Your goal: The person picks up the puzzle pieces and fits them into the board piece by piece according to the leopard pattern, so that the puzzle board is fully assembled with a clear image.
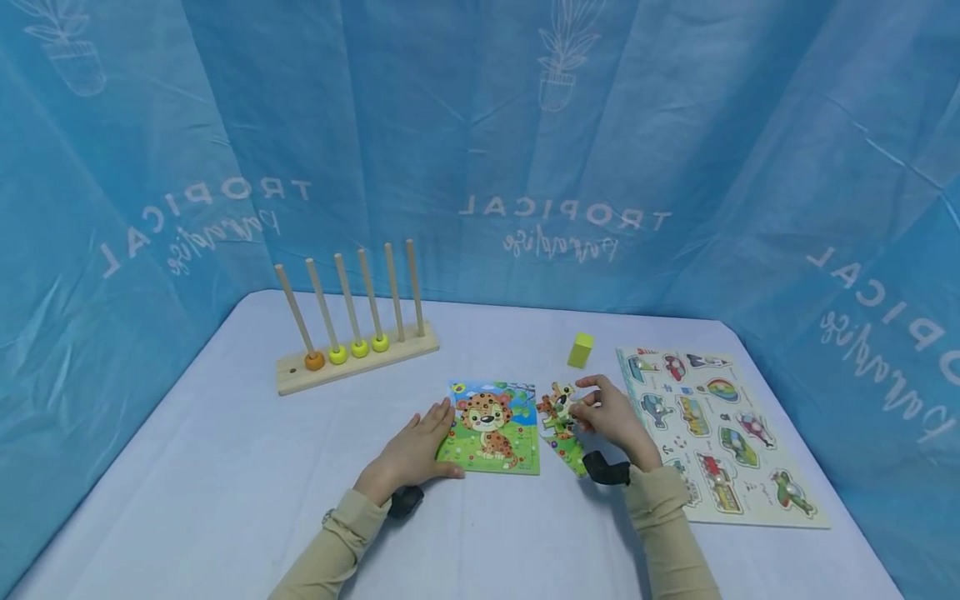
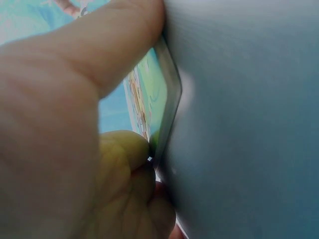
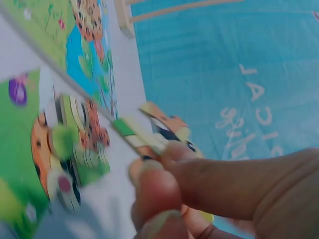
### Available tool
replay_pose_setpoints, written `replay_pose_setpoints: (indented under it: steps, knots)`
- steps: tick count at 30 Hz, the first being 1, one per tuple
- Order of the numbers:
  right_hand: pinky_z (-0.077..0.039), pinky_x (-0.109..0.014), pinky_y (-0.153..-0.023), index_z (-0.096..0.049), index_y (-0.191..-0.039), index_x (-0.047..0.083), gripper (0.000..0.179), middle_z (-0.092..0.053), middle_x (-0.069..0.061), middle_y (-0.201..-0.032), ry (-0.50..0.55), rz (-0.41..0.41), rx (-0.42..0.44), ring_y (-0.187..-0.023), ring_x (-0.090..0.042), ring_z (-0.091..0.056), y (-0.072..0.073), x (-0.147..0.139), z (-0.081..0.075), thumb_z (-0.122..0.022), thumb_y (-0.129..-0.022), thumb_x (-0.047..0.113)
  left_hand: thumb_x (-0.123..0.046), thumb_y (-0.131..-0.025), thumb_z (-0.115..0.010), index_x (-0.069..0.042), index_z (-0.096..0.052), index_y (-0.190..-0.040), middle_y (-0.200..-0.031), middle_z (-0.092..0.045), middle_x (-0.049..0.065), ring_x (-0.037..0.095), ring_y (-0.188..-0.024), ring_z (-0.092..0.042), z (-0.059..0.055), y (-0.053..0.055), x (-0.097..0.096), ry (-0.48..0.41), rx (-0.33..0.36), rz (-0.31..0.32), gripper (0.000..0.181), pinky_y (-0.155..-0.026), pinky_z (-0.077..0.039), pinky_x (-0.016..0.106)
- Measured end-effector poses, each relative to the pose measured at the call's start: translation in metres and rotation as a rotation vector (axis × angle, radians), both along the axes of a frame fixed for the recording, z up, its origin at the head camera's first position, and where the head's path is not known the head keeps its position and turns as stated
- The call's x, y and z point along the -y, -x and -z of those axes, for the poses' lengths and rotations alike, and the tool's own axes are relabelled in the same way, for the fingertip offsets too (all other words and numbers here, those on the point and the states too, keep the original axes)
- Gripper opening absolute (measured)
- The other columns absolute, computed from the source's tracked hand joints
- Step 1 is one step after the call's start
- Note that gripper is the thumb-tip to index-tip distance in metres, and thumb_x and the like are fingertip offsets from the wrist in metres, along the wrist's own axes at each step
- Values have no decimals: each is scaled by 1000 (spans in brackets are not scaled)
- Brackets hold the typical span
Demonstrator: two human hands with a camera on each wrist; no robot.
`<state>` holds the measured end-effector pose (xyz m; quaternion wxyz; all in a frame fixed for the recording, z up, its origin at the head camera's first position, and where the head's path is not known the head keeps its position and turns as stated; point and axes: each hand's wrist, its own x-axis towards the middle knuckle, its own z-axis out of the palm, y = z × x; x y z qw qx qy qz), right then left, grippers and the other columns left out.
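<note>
A square leopard picture board [image 1: 525, 450] lies flat on the table. My left hand [image 1: 408, 450] rests along its left side, fingers extended on the edge and thumb by the lower left corner. In the left wrist view the board's edge [image 2: 173, 94] shows between thumb and fingers. My right hand [image 1: 615, 417] pinches a small jigsaw piece [image 3: 130, 132] with green, cream and orange parts between thumb and fingertips. Beneath it, just right of the board, lie loose jigsaw pieces [image 1: 567, 450], green with leopard parts; some overlap in the right wrist view.
A wooden peg stand [image 1: 352, 367] with several beads is at the back left. Behind the loose pieces stands a yellow block [image 1: 581, 350]. A vehicle puzzle board [image 1: 757, 508] lies to the right, partly behind my right forearm. Blue curtain [image 1: 480, 150] borders the table.
</note>
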<state>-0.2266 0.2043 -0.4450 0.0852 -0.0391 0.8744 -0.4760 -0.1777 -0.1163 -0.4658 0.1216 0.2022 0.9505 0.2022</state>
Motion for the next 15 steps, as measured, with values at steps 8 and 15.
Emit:
replay_pose_setpoints:
  steps: [8,15]
  knots:
    - [-46,-30,-48,-50,-138,13,42,-59,-12,-86,-7,-97,-43,-54,-19,-54,4,27,1,-56,-97,7,-48,-83,-71,3,-24,-151,-161,-16,19,35,-150,-17,-2,-1,0,-12,4,-3,98,-122,-19,52]
    - [-44,-26,-49,-61,-110,5,23,-68,-9,-79,31,-95,-69,-58,-17,-57,6,72,3,-68,-90,14,-49,-83,-70,3,-23,-152,-162,-16,18,35,-150,-17,1,0,0,-10,-8,-2,97,-122,-18,52]
